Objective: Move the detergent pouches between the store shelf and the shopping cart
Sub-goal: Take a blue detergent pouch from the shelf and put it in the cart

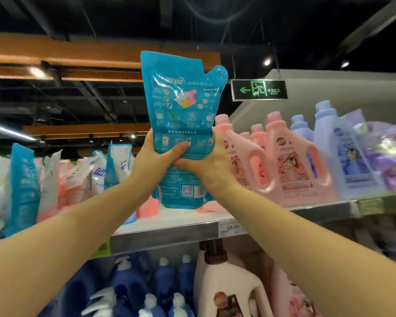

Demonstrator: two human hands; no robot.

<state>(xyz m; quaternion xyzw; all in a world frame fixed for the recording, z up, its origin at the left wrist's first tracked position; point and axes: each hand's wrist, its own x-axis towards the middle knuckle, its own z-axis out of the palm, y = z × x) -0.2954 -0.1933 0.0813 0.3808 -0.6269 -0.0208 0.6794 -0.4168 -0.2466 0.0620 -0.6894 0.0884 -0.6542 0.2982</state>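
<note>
Item: teal detergent pouch (183,99), one unit. Held upright, notched top uppermost, printed back with barcode facing the camera. It is raised in front of the top shelf (165,236), with its base just above the shelf surface; whether it touches cannot be told.

Left hand (156,156): grips the pouch's left edge at mid-height, thumb curled across the face, fingers hidden behind.

Right hand (207,167): grips the right edge, thumb laid on the face just below the left thumb. The two hands meet at the middle.

Top shelf, left section: standing pouches, namely a second teal pouch (23,186), pink pouches (71,184) and white-and-blue pouches (120,163), packed side by side.

Top shelf, right section: pink handled jugs (295,161), then lavender bottles (329,145), then purple pouches (389,156) at the far right, blurred.

Shelf edge: price label (232,227) reading 33.90.

Lower shelf: dark blue bottles (165,280) with white caps, and beside them a large pale pink jug (226,287).

Overhead: green exit sign (258,89), hanging to the right of the pouch.
</note>
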